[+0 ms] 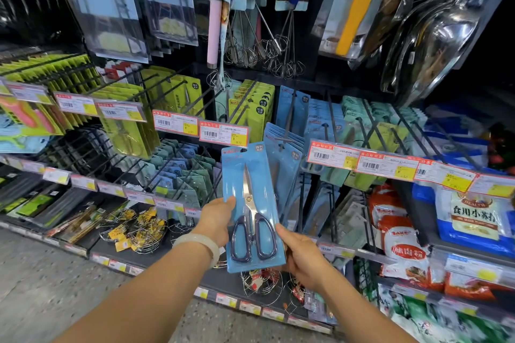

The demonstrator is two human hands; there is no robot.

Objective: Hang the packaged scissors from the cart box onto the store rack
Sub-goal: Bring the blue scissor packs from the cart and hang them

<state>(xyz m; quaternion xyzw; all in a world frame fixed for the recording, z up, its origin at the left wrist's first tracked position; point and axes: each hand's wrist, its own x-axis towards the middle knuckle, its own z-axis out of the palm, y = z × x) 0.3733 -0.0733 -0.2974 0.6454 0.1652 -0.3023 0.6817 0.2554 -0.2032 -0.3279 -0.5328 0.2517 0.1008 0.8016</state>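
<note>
I hold one packaged pair of scissors point(252, 209) upright in front of the store rack: a blue card with steel blades and dark handles. My left hand point(216, 221) grips its left edge at mid-height, thumb on the front. My right hand point(299, 257) grips the lower right edge from behind. The card's hang hole at the top sits just left of a black peg point(288, 122) that carries several matching blue scissor packs point(285, 147). The cart box is out of view.
Price tags point(223, 133) line the peg rails. Yellow-green packs point(172, 95) hang to the left, teal packs point(184, 172) below, whisks point(259, 47) and steel scoops point(434, 36) above. Food bags point(401, 237) fill the shelves at right. Wire racks point(139, 228) lie on the bottom shelf.
</note>
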